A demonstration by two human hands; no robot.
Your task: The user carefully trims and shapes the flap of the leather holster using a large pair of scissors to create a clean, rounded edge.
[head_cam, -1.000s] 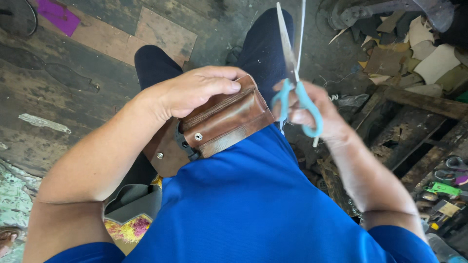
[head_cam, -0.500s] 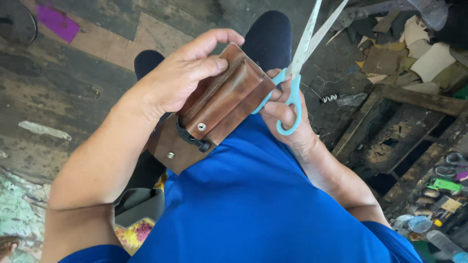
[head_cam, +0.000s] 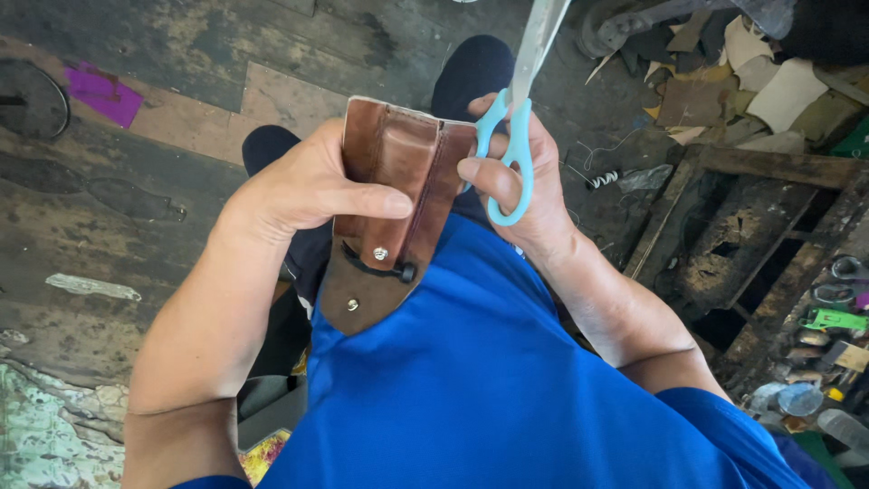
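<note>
brown stitched leather pouch with metal studs (head_cam: pixel 394 195), flat a moment ago, now stands upright above the lap, left hand (head_cam: pixel 303 186) clasping it, right hand (head_cam: pixel 525 195) gripping light-blue-handled scissors (head_cam: pixel 511 136) beside its edge.

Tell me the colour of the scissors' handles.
Light blue, on the scissors in the right hand; head view shows it.

- Left hand (head_cam: pixel 308 186) — raised in front of the chest, fingers curled in a grip, forefinger stretched rightward, flat and straight.
- Left forearm runs from the near left up toward the middle, bare, elbow bent.
- Right hand (head_cam: pixel 520 177) — closed in a grip, fingers folded, thumb tip pointing left toward the left forefinger.
- Right forearm comes in from the near right, bare, wrist bent upward.
</note>
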